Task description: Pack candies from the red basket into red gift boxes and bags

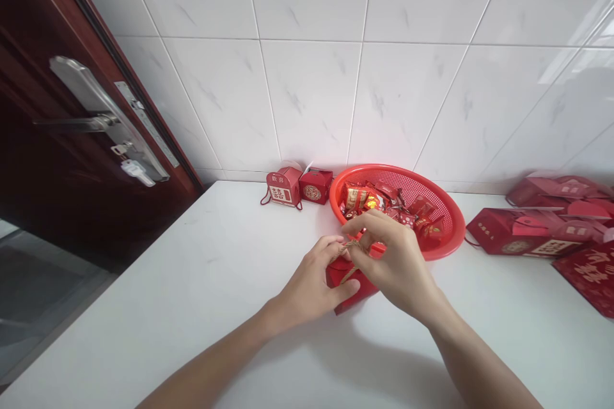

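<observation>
1. White marble-veined ceramic wall tiles [307, 77] rise behind a white worktop [192, 281]. To the left stands a dark reddish-brown wooden door [62, 32] with a brushed-steel lever handle [91, 102] and a white-capped key [137, 172] in its lock.
2. A small red cardboard gift box [357, 297] sits on the worktop near the front of the round red plastic basket, directly below the hands. One lower corner points toward the person, and a tan jute twine loop [349, 249] rises from its top toward the wall. The hands hide too much of the box to tell its long axis.
3. The hands are close together at the box, not quite touching each other. The left hand [311, 281] curls around the box's left side, with its fingertips at the twine. The right hand [391, 262] pinches the twine above the box between thumb and fingers.
4. Just behind the hands, the round red plastic basket [432, 195] holds sweets in shiny red-and-gold wrappers [369, 198].
5. Two small red gift boxes [300, 186] stand left of the basket, near the wall. Flat red paper gift boxes [527, 230] lie in a loose pile at the right.
</observation>
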`<state>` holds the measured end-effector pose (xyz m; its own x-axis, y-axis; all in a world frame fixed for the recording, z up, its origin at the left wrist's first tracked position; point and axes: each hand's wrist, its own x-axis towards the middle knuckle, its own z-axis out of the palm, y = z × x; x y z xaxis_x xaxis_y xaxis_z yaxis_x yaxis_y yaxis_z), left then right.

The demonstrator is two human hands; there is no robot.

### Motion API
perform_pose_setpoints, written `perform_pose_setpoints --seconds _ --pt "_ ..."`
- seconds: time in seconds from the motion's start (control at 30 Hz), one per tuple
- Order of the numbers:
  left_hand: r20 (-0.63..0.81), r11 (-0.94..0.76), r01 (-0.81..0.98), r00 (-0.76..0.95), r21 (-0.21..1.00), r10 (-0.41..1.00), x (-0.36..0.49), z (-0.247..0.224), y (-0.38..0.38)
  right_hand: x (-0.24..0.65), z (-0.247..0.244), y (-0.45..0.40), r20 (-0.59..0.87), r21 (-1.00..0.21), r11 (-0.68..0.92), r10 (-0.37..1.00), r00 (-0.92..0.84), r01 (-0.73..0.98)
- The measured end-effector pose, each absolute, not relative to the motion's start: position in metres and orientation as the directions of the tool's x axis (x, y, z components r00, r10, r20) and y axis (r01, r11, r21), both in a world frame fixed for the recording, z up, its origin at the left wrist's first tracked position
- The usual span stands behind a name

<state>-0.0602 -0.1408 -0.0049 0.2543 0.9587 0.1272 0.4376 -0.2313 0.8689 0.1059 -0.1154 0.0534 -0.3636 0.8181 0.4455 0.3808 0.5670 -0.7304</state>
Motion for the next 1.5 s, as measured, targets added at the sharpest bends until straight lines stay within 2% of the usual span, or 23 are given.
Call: perform_pose_setpoints --seconds 0.2,0.33,0.63,0.9,1.07,1.37,1.5 --pt "0.050 -0.198 0.499 0.293 0.844 0.955 -0.071 -0.009 -0.128 0.101 0.042 -0.101 0.305 -0.771 0.491 0.844 -0.442 0.405" --pt "0.054 -0.185 0.467 0.281 0.865 0.958 -0.071 -0.016 -0.122 0.098 0.035 -0.091 0.252 -0.816 0.434 0.861 -0.442 0.381" --pt "0.012 -0.135 0.327 0.353 0.935 0.935 -0.078 -0.025 -0.111 0.094 0.035 -0.083 0.111 -0.960 0.221 0.862 -0.495 0.169" --pt "-0.066 -0.056 0.305 0.377 0.951 0.924 -0.082 -0.024 -0.110 0.091 0.035 -0.082 0.065 -0.994 0.100 0.890 -0.451 0.055" --pt "-0.090 -0.032 0.303 0.382 0.952 0.920 -0.083 -0.025 -0.110 0.094 0.035 -0.081 0.000 -1.000 -0.009 0.863 -0.504 -0.014" --pt "-0.067 -0.070 0.334 0.380 0.940 0.922 -0.086 -0.019 -0.110 0.101 0.039 -0.084 0.028 -0.984 -0.078 0.814 -0.581 -0.158" --pt "-0.016 -0.124 0.338 0.385 0.933 0.923 -0.091 -0.010 -0.112 0.102 0.042 -0.091 0.093 -0.968 -0.075 0.775 -0.625 -0.238"
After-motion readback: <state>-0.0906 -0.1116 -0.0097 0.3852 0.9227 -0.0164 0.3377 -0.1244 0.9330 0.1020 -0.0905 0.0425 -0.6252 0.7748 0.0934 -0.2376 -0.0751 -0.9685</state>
